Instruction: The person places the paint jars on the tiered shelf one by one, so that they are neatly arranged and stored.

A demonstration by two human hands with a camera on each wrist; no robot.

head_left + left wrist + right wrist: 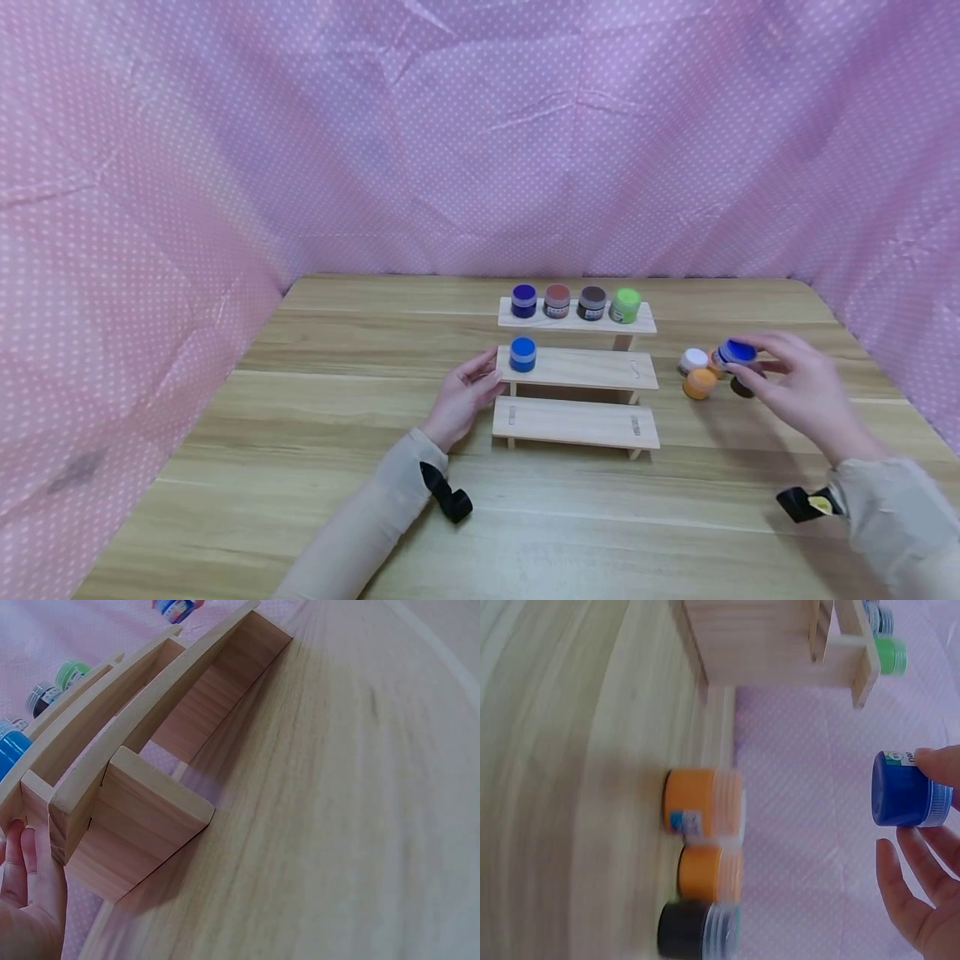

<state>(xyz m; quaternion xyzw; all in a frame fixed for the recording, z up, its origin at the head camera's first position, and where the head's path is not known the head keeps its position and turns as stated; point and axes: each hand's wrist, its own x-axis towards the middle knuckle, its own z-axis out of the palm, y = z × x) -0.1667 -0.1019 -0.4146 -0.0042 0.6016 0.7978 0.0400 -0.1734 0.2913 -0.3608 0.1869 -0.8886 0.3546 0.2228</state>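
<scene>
A three-tier wooden stand (pixel 573 419) sits mid-table. My left hand (pixel 463 398) holds the left end of its middle tier; in the left wrist view, fingers (pixel 30 859) reach the end of the board. One blue paint jar (pixel 522 356) stands on that tier, close to this hand. To the right, my right hand (pixel 798 387) pinches a darker blue paint jar (pixel 904 791) between thumb and fingers, lifted above the table. Beneath it is a group of jars: a white-lidded jar (pixel 693 361), orange jars (pixel 694 801) and a black jar (pixel 686 930).
On the top tier stand a dark purple jar (pixel 523 301), a reddish-brown jar (pixel 557 301), a dark brown jar (pixel 592 303) and a green jar (pixel 626 306). Pink dotted cloth (pixel 465 167) hangs behind and beside the wooden table (pixel 337 333).
</scene>
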